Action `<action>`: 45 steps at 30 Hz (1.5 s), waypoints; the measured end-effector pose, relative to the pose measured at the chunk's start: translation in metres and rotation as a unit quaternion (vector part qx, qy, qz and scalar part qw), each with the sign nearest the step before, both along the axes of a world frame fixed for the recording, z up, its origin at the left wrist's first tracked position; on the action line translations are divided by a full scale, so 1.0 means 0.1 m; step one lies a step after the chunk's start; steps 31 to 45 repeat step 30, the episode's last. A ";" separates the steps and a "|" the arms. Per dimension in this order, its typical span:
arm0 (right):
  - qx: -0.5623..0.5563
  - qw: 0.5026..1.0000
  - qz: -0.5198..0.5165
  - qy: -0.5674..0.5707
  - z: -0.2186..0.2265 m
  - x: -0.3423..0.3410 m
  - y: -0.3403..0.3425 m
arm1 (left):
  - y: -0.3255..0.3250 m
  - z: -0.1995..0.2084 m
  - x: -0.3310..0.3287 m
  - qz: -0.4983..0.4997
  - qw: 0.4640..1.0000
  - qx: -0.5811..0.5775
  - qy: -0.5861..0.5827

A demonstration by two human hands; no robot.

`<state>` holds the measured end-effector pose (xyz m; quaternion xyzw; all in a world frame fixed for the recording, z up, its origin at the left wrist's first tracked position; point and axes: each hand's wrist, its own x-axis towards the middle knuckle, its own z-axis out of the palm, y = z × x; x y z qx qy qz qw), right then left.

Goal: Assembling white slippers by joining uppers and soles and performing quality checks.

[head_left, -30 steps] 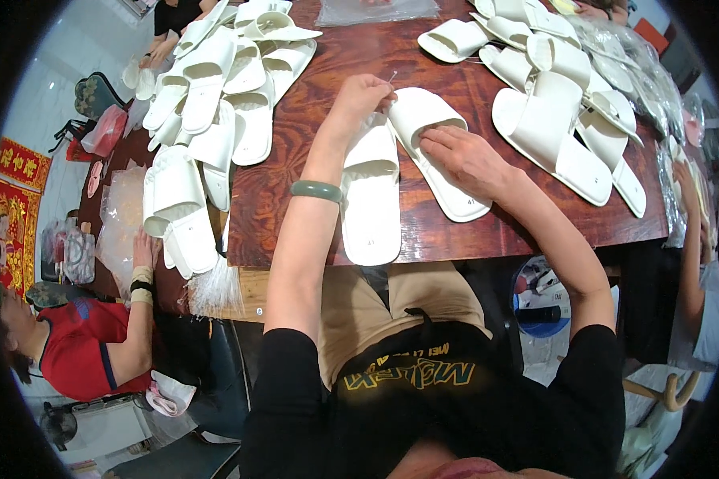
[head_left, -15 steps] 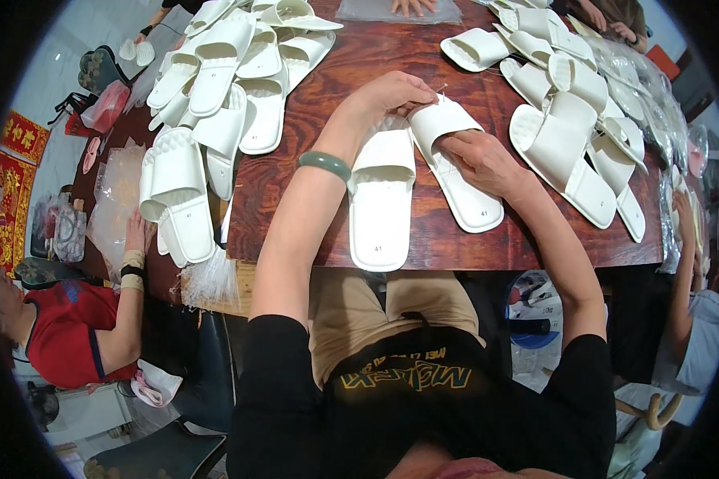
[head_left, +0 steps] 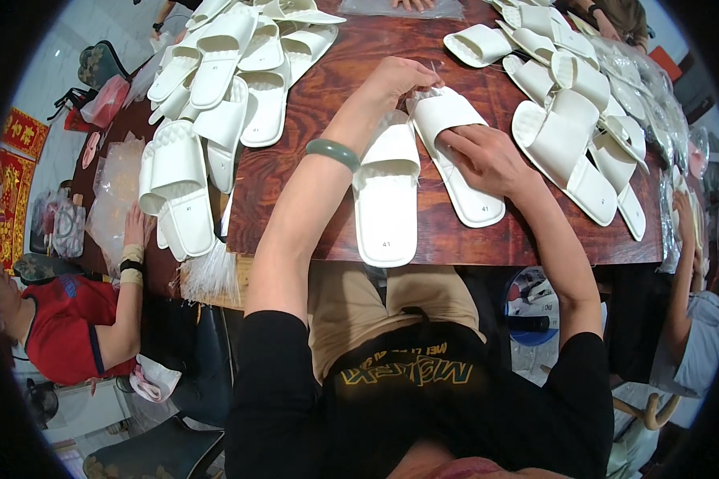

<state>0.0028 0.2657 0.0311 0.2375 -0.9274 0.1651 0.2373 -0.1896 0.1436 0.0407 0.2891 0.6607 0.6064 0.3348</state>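
Two white slippers lie side by side before me at the table's near edge, toes away from me. My left hand (head_left: 410, 78) pinches at the toe of the right-hand slipper (head_left: 472, 199), where a thin clear plastic strand (head_left: 437, 67) sticks up beside the fingertips. My right hand (head_left: 489, 160) has its fingers tucked under that slipper's strap and grips it; the fingertips are hidden inside. The left-hand slipper (head_left: 386, 215) lies under my left wrist, its heel over the table edge.
White slippers are heaped at left (head_left: 220, 68) and at right (head_left: 563, 152) on the wooden table (head_left: 319, 104). A bundle of clear strands (head_left: 213, 278) hangs at the left corner. People sit on both sides; a co-worker's hand (head_left: 413, 4) rests on plastic film at the far edge.
My left hand has moved slightly farther away, up past the slipper's toe. My right hand has shifted a little away too, and the right-hand slipper's toe has moved slightly.
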 end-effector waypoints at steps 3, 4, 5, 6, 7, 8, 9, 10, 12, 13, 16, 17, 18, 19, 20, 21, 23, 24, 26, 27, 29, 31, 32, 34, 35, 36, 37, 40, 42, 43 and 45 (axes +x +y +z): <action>-0.002 0.999 -0.011 0.051 0.14 0.16 0.01 | -0.22 0.07 0.15 0.062 0.993 0.095 -0.033; -0.026 0.997 -0.023 0.068 0.16 0.20 0.02 | -0.30 0.09 0.21 0.061 0.993 0.096 -0.033; -0.060 0.990 -0.028 0.127 0.19 0.09 0.01 | -0.38 0.12 0.27 0.067 0.991 0.108 -0.037; -0.062 0.990 -0.027 0.127 0.21 -0.06 -0.06 | -0.46 0.13 0.34 0.075 0.989 0.118 -0.041; -0.134 0.979 -0.055 0.142 0.21 -0.26 -0.15 | -0.52 0.11 0.38 0.078 0.989 0.115 -0.042; -0.202 0.963 -0.082 0.156 0.22 -0.44 -0.22 | -0.56 0.10 0.42 0.101 0.982 0.152 -0.045; -0.203 0.963 -0.080 0.156 0.20 -0.62 -0.25 | -0.59 0.09 0.43 0.125 0.973 0.188 -0.046; -0.247 0.965 -0.079 0.044 0.18 -0.78 -0.27 | -0.59 0.05 0.41 0.124 0.973 0.190 -0.046; -0.287 0.953 -0.074 -0.069 0.12 -0.93 -0.29 | -0.62 -0.03 0.37 0.117 0.969 0.215 -0.028; -0.338 0.934 -0.063 -0.102 0.10 -0.98 -0.30 | -0.65 -0.05 0.33 0.120 0.969 0.215 -0.028; -0.412 0.897 -0.047 -0.152 0.06 -1.03 -0.35 | -0.73 -0.11 0.27 0.128 0.966 0.223 -0.005; -0.429 0.886 -0.059 -0.168 0.05 -1.02 -0.35 | -0.74 -0.12 0.25 0.130 0.967 0.220 0.004; -0.446 0.873 -0.072 -0.183 0.09 -0.99 -0.37 | -0.74 -0.10 0.25 0.130 0.968 0.216 0.012; -0.466 0.862 -0.066 -0.191 0.09 -0.99 -0.36 | -0.74 -0.09 0.27 0.132 0.968 0.215 0.009; -0.466 0.861 -0.067 -0.194 0.09 -1.00 -0.35 | -0.73 -0.08 0.30 0.138 0.964 0.228 -0.007; -0.471 0.854 -0.067 -0.209 0.10 -1.01 -0.34 | -0.73 -0.07 0.31 0.144 0.959 0.243 -0.021; -0.480 0.841 -0.083 -0.235 0.10 -1.01 -0.34 | -0.73 -0.10 0.29 0.152 0.958 0.241 -0.012; -0.479 0.841 -0.084 -0.237 0.10 -1.00 -0.33 | -0.72 -0.11 0.28 0.158 0.958 0.241 -0.001; -0.486 0.844 -0.063 -0.217 0.08 -1.00 -0.33 | -0.73 -0.13 0.26 0.171 0.958 0.230 -0.004; -0.486 0.844 -0.063 -0.217 0.09 -0.99 -0.32 | -0.74 -0.13 0.25 0.181 0.958 0.221 -0.005; -0.506 0.831 -0.070 -0.223 0.10 -0.97 -0.31 | -0.76 -0.11 0.24 0.171 0.957 0.233 -0.027; -0.518 0.824 -0.053 -0.223 0.09 -0.97 -0.29 | -0.77 -0.10 0.23 0.160 0.955 0.246 -0.049; -0.518 0.824 -0.053 -0.223 0.09 -0.97 -0.29 | -0.77 -0.10 0.23 0.160 0.955 0.246 -0.049; -0.518 0.824 -0.053 -0.223 0.09 -0.97 -0.29 | -0.77 -0.10 0.23 0.160 0.955 0.246 -0.049; -0.518 0.824 -0.053 -0.223 0.09 -0.97 -0.29 | -0.77 -0.10 0.23 0.160 0.955 0.246 -0.049; -0.518 0.824 -0.053 -0.223 0.09 -0.97 -0.29 | -0.77 -0.10 0.23 0.160 0.955 0.246 -0.049; -0.518 0.824 -0.053 -0.223 0.09 -0.97 -0.29 | -0.77 -0.10 0.23 0.160 0.955 0.246 -0.049; -0.518 0.824 -0.053 -0.223 0.09 -0.97 -0.29 | -0.77 -0.10 0.23 0.160 0.955 0.246 -0.049; -0.518 0.824 -0.053 -0.223 0.09 -0.97 -0.29 | -0.77 -0.10 0.23 0.160 0.955 0.246 -0.049; -0.518 0.824 -0.053 -0.223 0.09 -0.97 -0.29 | -0.77 -0.10 0.23 0.160 0.955 0.246 -0.049; -0.518 0.824 -0.053 -0.223 0.09 -0.97 -0.29 | -0.77 -0.10 0.23 0.160 0.955 0.246 -0.049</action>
